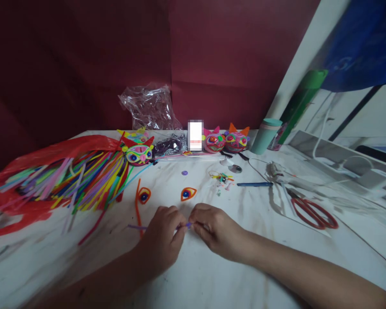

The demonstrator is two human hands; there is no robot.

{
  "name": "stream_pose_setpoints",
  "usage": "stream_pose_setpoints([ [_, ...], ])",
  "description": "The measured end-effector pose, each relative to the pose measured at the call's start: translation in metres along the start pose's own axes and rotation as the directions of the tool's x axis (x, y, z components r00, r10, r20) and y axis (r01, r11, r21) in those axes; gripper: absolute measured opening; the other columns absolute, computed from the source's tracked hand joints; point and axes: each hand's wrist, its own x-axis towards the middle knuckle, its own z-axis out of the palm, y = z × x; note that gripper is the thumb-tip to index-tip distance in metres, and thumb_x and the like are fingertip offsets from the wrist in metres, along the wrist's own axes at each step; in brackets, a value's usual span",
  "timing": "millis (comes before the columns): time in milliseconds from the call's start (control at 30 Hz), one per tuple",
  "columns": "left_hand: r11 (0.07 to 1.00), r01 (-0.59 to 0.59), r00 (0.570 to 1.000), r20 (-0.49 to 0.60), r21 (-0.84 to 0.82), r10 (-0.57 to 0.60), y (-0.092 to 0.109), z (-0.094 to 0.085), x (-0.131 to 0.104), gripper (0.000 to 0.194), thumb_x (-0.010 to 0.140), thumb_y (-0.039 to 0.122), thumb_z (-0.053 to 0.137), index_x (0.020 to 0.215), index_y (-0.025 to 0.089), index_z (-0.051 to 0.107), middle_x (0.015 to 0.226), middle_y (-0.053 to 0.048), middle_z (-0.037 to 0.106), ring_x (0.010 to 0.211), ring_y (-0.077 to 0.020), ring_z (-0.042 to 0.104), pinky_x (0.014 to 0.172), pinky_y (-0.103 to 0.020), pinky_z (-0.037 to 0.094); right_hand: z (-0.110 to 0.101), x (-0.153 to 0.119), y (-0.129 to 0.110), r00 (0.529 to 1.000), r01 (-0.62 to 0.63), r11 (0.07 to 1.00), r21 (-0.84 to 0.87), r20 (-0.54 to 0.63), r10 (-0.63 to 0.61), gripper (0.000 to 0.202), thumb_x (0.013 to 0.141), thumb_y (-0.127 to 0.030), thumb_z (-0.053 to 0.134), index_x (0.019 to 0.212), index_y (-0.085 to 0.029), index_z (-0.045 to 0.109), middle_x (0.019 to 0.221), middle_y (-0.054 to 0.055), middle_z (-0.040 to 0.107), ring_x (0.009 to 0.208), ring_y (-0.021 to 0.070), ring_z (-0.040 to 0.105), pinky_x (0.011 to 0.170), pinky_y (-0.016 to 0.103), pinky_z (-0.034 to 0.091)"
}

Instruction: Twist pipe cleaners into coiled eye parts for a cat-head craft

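Between the fingertips of my left hand point(165, 234) and my right hand point(217, 227) is a purple pipe cleaner point(135, 226). Both hands pinch it close together, and its long end sticks out to the left. Just beyond them on the table lie two orange-rimmed eye shapes, one on the left point(144, 195) and one on the right point(188, 194), each with a dark blue centre. An orange strip point(137, 208) runs beside the left eye and passes under the purple one. A small purple disc point(184, 173) rests farther back.
Colourful strips point(93, 176) on a red bag point(77, 146) cover the left. Decorated animal heads point(138, 153) point(214, 141) point(237, 140), a clear bag point(152, 107) and a green cup point(266, 136) stand behind. Red scissors point(315, 213), a blue pen point(254, 184) and cables lie right.
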Motion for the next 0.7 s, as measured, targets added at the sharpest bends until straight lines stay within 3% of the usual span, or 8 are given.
stream_pose_setpoints([
  [100, 0.997, 0.058, 0.997, -0.043, -0.055, -0.06, 0.003, -0.003, 0.001, 0.014, 0.072, 0.009, 0.045, 0.062, 0.018, 0.046, 0.065, 0.0, 0.05, 0.067, -0.0148, 0.047, 0.061, -0.026, 0.036, 0.001, 0.002, 0.001, 0.99, -0.138, 0.974, 0.178, -0.018, 0.143, 0.012, 0.079, -0.016, 0.052, 0.069, -0.015, 0.058, 0.068, 0.002, 0.054, 0.066, 0.0123, 0.05, 0.062, 0.023, 0.04],
  [167, 0.984, 0.124, 0.988, -0.081, -0.125, -0.135, 0.006, -0.007, 0.002, 0.013, 0.073, 0.012, 0.045, 0.062, 0.019, 0.044, 0.062, 0.002, 0.048, 0.062, -0.013, 0.046, 0.057, -0.024, 0.036, 0.004, 0.004, 0.001, 0.964, -0.243, 0.888, 0.39, -0.007, 0.266, 0.017, 0.078, -0.03, 0.057, 0.07, -0.015, 0.059, 0.063, -0.001, 0.053, 0.06, 0.0106, 0.047, 0.057, 0.022, 0.038],
  [300, 0.937, 0.235, 0.953, -0.127, -0.258, -0.274, 0.012, -0.013, 0.003, 0.016, 0.076, 0.02, 0.045, 0.06, 0.019, 0.043, 0.057, 0.004, 0.044, 0.054, -0.0103, 0.043, 0.05, -0.02, 0.034, 0.012, 0.005, 0.0, 0.93, -0.273, 0.729, 0.627, -0.023, 0.367, 0.029, 0.071, -0.043, 0.063, 0.074, -0.015, 0.059, 0.062, -0.003, 0.049, 0.057, 0.0084, 0.042, 0.053, 0.021, 0.034],
  [467, 0.928, 0.251, 0.952, -0.104, -0.277, -0.289, 0.014, -0.009, 0.003, 0.015, 0.073, 0.02, 0.047, 0.058, 0.019, 0.044, 0.055, 0.005, 0.045, 0.051, -0.0095, 0.042, 0.048, -0.02, 0.033, 0.02, 0.001, -0.003, 0.916, -0.24, 0.733, 0.637, -0.103, 0.389, 0.03, 0.071, -0.043, 0.063, 0.071, -0.015, 0.055, 0.059, -0.004, 0.044, 0.055, 0.0078, 0.037, 0.051, 0.021, 0.031],
  [700, 0.938, 0.234, 0.967, -0.034, -0.257, -0.251, 0.006, -0.005, 0.004, 0.014, 0.074, 0.019, 0.047, 0.061, 0.018, 0.047, 0.058, 0.004, 0.048, 0.057, -0.0107, 0.047, 0.055, -0.021, 0.037, 0.016, 0.0, -0.002, 0.93, -0.19, 0.871, 0.453, -0.201, 0.307, 0.025, 0.079, -0.037, 0.056, 0.066, -0.015, 0.053, 0.063, -0.002, 0.045, 0.059, 0.01, 0.04, 0.055, 0.022, 0.034],
])
